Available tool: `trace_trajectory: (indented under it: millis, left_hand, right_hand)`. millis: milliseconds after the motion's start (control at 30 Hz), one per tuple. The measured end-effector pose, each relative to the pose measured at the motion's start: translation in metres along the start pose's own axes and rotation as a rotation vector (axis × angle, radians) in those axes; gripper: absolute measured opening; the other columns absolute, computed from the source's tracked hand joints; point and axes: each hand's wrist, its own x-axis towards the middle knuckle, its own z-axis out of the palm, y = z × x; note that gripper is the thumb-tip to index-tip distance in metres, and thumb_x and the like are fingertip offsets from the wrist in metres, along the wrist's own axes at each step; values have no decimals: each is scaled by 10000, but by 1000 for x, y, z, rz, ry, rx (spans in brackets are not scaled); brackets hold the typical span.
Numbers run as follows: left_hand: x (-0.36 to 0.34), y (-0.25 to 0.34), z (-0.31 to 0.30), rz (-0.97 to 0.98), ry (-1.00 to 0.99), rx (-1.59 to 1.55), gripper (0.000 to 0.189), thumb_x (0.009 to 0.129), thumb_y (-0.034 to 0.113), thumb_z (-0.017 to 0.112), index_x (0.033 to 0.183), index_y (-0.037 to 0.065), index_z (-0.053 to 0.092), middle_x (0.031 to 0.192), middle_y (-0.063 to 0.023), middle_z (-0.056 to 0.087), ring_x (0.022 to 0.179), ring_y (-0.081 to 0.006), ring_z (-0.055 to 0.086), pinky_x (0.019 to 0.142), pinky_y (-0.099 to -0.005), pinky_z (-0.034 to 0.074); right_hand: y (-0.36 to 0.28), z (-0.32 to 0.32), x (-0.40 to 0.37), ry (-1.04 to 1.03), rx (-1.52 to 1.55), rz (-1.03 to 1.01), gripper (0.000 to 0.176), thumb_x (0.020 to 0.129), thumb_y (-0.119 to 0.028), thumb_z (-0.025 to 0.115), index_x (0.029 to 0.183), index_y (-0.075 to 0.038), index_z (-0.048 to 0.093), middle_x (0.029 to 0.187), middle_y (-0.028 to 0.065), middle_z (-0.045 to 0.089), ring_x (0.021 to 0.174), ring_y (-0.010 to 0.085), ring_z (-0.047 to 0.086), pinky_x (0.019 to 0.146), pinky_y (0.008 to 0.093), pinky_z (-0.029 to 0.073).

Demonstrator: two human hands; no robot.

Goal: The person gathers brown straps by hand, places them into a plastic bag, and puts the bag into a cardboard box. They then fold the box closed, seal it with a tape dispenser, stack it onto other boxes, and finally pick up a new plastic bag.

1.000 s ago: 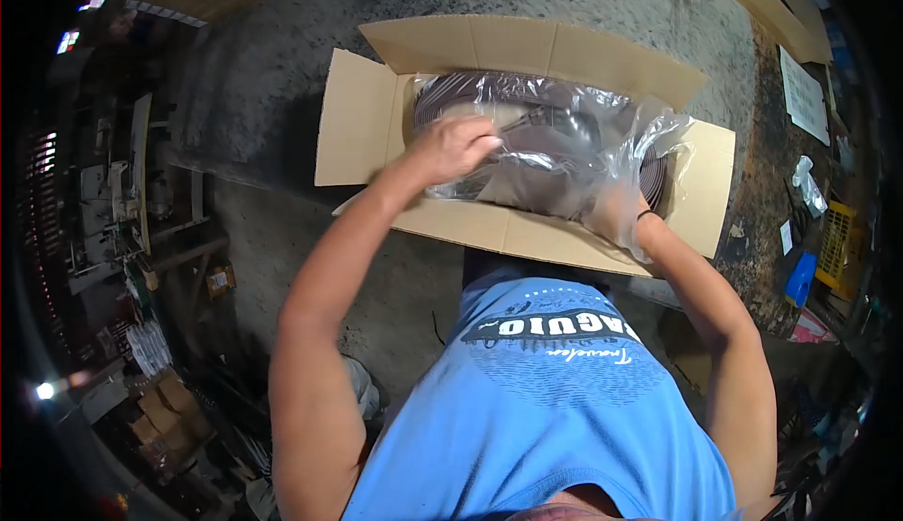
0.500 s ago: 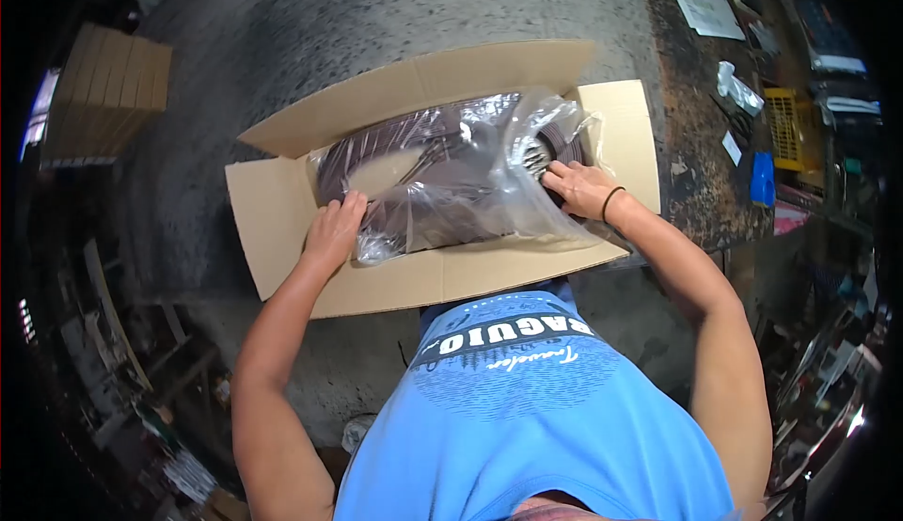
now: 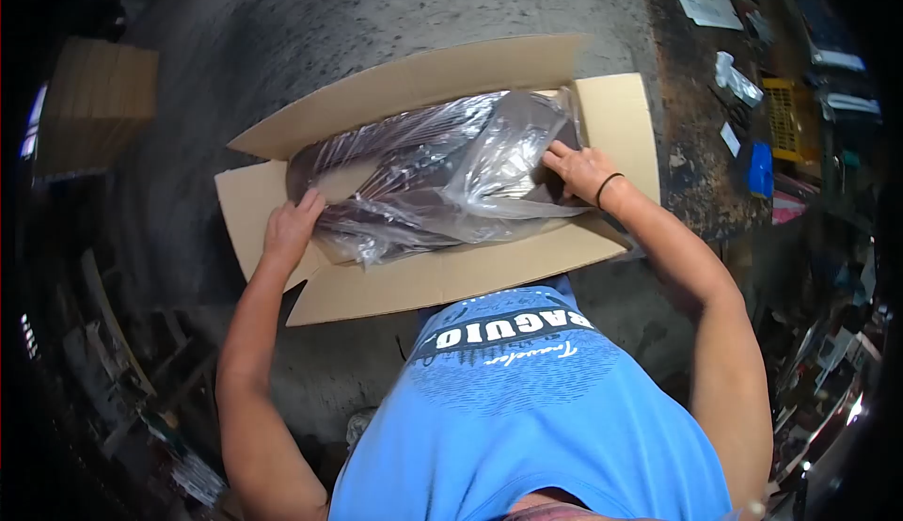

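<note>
Now the left hand lies open on the left end of the plastic bag, holding nothing. The right hand presses flat on its right end. The bag sits in the cardboard box, mid-frame.

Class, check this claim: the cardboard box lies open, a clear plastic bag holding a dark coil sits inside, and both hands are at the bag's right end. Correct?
No. The head view shows only the right hand at the right end of the plastic bag; the left hand is at its left end. The cardboard box is open, the dark coil inside the bag.
</note>
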Motion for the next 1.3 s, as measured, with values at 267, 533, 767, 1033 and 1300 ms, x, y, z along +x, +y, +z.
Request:
trace_trajectory:
  millis: [267, 533, 767, 1033, 1300]
  left_hand:
    - [-9, 37, 31, -57, 47, -146, 522, 766, 6, 473, 1280, 54, 393, 1260, -147, 490, 805, -289, 598, 673, -407, 500]
    - [-25, 10, 25, -38, -1, -130, 359, 758, 42, 523, 1108, 118, 486, 1199, -63, 522, 718, -254, 626, 590, -384, 520]
    - [14, 7, -6, -143, 83, -468, 569, 740, 142, 610, 1272, 75, 418, 1339, -164, 382, 1081, -361, 508, 904, -441, 437]
    - [53, -33, 64, -107, 411, -383, 512, 748, 24, 496, 1245, -66, 412, 1162, -261, 515, 1100, -406, 486, 952, -457, 382]
    - [52, -2, 24, -215, 217, -218, 725, 728, 217, 680, 1323, -16, 337, 1319, -217, 404, 1233, -366, 372, 1036, -451, 281]
  right_hand:
    - [-13, -6, 4, -103, -87, -229, 544, 645, -178, 741, 1124, -131, 487, 1146, 68, 495, 939, 319, 601, 746, 416, 515]
    - [-13, -2, -6, -79, 3, -38, 438, 659, -119, 708, 1044, -109, 498, 1080, 77, 516, 798, 333, 632, 699, 433, 521]
    - [-21, 4, -5, -83, -29, -11, 420, 668, -97, 695, 1037, -95, 493, 1066, 100, 519, 802, 328, 642, 693, 426, 525]
    - [-14, 12, -5, 8, 70, -30, 337, 718, -64, 614, 1037, -80, 505, 1058, 130, 521, 773, 344, 637, 690, 443, 515]
    - [-18, 9, -4, -66, 91, 43, 378, 715, -106, 662, 1059, -67, 509, 1127, 132, 492, 839, 341, 635, 722, 423, 519]
